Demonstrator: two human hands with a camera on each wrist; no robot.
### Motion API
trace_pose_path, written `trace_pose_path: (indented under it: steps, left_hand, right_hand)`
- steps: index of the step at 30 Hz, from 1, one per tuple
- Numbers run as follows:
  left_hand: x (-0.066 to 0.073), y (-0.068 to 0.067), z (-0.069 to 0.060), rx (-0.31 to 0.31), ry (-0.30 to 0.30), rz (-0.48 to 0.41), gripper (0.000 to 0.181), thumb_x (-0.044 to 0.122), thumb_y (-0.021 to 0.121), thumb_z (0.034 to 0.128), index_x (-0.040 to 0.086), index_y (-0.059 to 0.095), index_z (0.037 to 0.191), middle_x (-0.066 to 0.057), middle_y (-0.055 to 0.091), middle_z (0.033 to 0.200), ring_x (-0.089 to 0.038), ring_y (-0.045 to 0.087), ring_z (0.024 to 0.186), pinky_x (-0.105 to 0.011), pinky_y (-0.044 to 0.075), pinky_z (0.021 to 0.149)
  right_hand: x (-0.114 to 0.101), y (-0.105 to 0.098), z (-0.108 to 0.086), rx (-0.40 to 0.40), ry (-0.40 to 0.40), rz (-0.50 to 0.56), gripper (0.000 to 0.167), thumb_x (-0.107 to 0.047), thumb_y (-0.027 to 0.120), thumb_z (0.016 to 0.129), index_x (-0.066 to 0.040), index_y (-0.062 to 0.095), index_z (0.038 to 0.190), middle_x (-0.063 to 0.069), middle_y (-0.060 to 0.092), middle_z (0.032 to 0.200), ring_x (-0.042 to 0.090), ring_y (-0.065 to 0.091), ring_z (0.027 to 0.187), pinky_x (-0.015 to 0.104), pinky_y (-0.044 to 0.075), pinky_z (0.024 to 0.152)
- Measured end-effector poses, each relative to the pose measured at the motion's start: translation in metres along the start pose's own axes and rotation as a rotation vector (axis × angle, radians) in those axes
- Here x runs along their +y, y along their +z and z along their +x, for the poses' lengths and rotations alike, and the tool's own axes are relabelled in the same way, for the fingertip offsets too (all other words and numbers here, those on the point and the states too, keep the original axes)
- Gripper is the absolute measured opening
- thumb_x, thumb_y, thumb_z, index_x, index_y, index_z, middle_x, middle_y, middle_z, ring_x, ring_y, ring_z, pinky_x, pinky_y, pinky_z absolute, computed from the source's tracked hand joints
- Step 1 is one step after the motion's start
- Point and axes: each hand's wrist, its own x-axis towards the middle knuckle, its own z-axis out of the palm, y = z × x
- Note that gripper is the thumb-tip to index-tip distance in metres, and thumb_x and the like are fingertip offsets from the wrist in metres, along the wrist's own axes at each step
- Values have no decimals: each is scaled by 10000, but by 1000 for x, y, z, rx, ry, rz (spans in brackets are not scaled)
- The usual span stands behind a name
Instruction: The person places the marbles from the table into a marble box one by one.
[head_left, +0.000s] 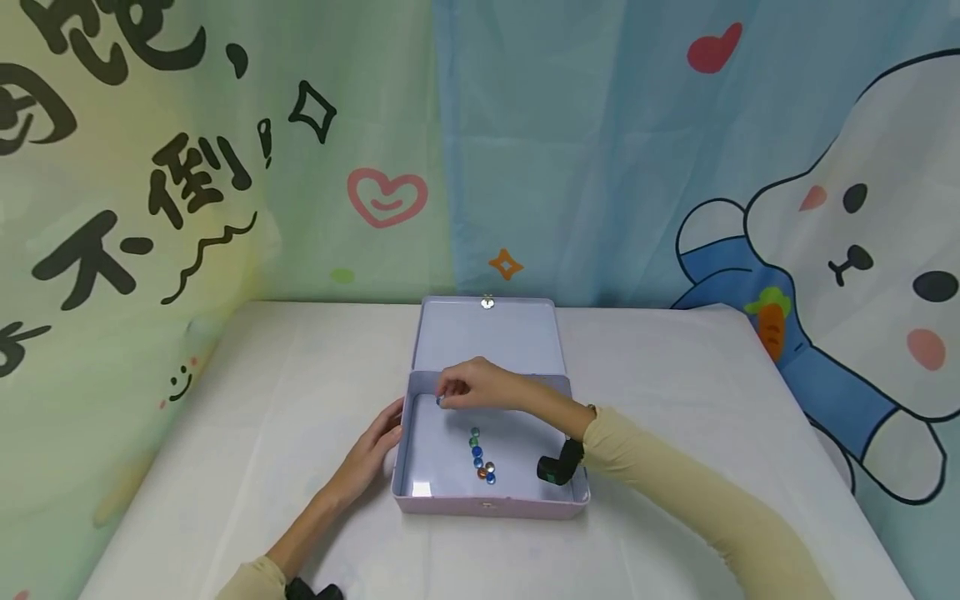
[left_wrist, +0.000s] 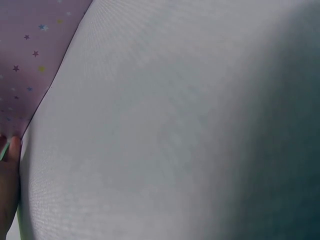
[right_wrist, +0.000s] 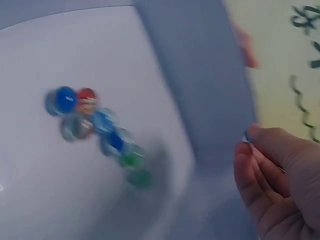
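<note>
Big pale yellow sleeves come in closest, at the bottom, and the picture's edge cuts them off. A black thing sits on the right wrist and covers a bit of the box.

The right hand reaches into the box. Its thumb and a finger pinch one little marble, with hardly any gap between the tips, and the other fingers are curled in. The marble is by the box's left wall, toward the back. Only a small bluish bit peeks out, because the fingers hide the rest. I cannot tell if it touches the box.

The left hand is outside the box, with its fingers loosely stretched, not gripping, and its tips at the left wall. The left wrist view shows just a slice of this hand, next to the pink side with tiny stars. A dark blur fills the right of that view, and I cannot tell what it is.

Seven more marbles lie on the box floor in a bent line: blue, green, orange and clear ones. They look smeary in the right wrist view, where a blurry skin-coloured patch shows past the wall. The lid stands up at the back, with a shiny clasp on its top edge.
</note>
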Motion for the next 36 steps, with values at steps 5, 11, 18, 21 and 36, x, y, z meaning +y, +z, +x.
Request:
trace_pose_path:
  steps: [5, 11, 18, 21, 36]
  left_hand:
    - [-1, 1, 1, -11, 8, -10, 518, 298, 390, 1037, 209, 269, 1533, -160, 332, 1568, -374, 341, 1435, -591, 219, 1168]
    - [-1, 3, 1, -17, 9, -24, 515, 297, 388, 1037, 218, 271, 1532, -162, 339, 1563, -376, 351, 1427, -595, 204, 1170]
    - [-2, 3, 1, -16, 11, 2, 514, 299, 389, 1038, 209, 275, 1531, -157, 337, 1566, -370, 352, 1429, -592, 208, 1170]
    - [-1, 2, 0, -15, 12, 4, 510, 301, 387, 1039, 216, 276, 1529, -151, 336, 1568, -363, 349, 1432, -585, 208, 1172]
    - [-2, 1, 0, 4, 4, 23, 510, 314, 399, 1033, 224, 292, 1524, -136, 344, 1568, -359, 343, 1438, -602, 208, 1168]
  right_hand:
    - [5, 26, 16, -112, 43, -60, 105, -155, 661, 914, -78, 673, 984, 23, 686, 901, 24, 558, 777, 121, 470, 724]
    - [11, 44, 25, -127, 107, -83, 92, -149, 679, 901, -83, 675, 965, 6, 673, 862, 24, 541, 737, 123, 460, 690]
    - [12, 51, 27, -111, 132, -88, 67, -159, 673, 909, -103, 670, 946, -23, 651, 822, 24, 525, 713, 122, 445, 661]
    - [11, 51, 28, -110, 134, -90, 66, -164, 673, 910, -107, 668, 944, -35, 640, 811, 18, 517, 706, 121, 443, 656]
    - [4, 23, 13, -50, 82, -62, 299, -342, 605, 952, -102, 678, 1115, -31, 654, 830, 40, 529, 717, 157, 457, 662]
